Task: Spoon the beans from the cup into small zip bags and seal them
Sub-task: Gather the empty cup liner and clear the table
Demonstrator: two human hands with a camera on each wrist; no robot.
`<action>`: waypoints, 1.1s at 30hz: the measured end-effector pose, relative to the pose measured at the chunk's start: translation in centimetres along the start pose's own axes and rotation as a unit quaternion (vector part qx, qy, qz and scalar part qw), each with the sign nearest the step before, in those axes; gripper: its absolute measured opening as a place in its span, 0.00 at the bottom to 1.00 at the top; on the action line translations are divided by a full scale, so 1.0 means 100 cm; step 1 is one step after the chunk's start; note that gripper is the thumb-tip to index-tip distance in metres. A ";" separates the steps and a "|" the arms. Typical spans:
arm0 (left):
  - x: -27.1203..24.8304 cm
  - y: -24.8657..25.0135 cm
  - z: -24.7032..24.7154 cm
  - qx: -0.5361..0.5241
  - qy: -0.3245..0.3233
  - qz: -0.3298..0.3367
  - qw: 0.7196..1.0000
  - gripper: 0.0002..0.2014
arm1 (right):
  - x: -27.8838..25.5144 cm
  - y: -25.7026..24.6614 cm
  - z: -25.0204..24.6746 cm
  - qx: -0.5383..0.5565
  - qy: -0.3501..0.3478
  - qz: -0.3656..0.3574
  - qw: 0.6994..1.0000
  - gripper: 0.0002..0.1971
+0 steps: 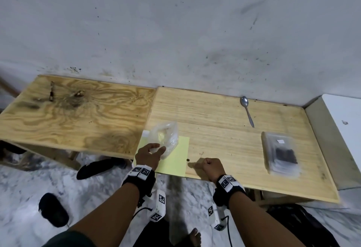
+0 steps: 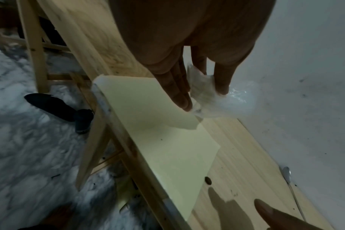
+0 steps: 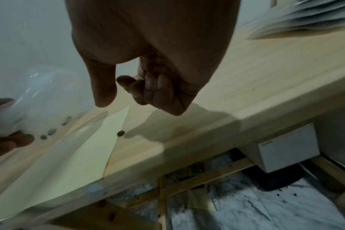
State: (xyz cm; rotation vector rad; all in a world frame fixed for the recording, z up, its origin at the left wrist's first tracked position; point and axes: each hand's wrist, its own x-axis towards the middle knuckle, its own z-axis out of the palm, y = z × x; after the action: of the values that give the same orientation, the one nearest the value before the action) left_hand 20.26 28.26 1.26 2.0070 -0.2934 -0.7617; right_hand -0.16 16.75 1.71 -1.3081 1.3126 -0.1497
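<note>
My left hand (image 1: 156,150) pinches the neck of a clear plastic bag (image 1: 166,136) between thumb and fingers, over a yellow paper sheet (image 1: 173,160). In the left wrist view the hand (image 2: 204,96) grips the crumpled bag (image 2: 234,101). Several dark beans (image 3: 51,131) show hazily at the bag's (image 3: 39,93) lower part. My right hand (image 1: 208,163) hovers low over the table, fingers curled and holding nothing, thumb apart (image 3: 118,91). A single loose bean (image 1: 188,160) (image 3: 120,133) lies on the wood just left of it. No cup is in view.
A metal spoon (image 1: 247,112) lies at the back of the right wooden table (image 1: 224,121), near the wall. A stack of small zip bags (image 1: 280,152) sits to the right. A second plywood table (image 1: 74,113) adjoins on the left. Shoes (image 1: 97,168) lie on the floor.
</note>
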 end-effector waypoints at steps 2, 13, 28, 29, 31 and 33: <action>-0.001 -0.004 -0.003 -0.002 -0.006 -0.002 1.000 0.12 | 0.000 0.002 0.004 -0.008 -0.004 0.005 1.000 0.31; 0.034 -0.018 -0.017 -0.025 -0.044 -0.015 0.999 0.10 | 0.021 -0.004 0.048 -0.129 0.089 -0.028 0.987 0.09; 0.079 -0.013 -0.027 0.005 -0.097 0.018 0.995 0.10 | 0.025 0.007 0.065 -0.189 0.133 -0.041 0.972 0.05; 0.079 -0.012 -0.027 0.002 -0.097 0.019 0.995 0.10 | 0.025 0.005 0.065 -0.180 0.139 -0.042 0.973 0.07; 0.077 -0.011 -0.027 -0.010 -0.095 0.017 0.995 0.09 | 0.024 0.000 0.062 -0.117 0.157 -0.013 0.981 0.11; 0.074 -0.009 -0.025 -0.014 -0.096 0.019 0.995 0.09 | 0.027 -0.002 0.057 0.043 0.158 0.048 0.985 0.14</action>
State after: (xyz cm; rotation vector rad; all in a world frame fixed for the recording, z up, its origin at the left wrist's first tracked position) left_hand 27.47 26.85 -1.49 1.8998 -0.4287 -0.9328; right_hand 5.18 18.15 -1.35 -1.1766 1.6155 -0.3539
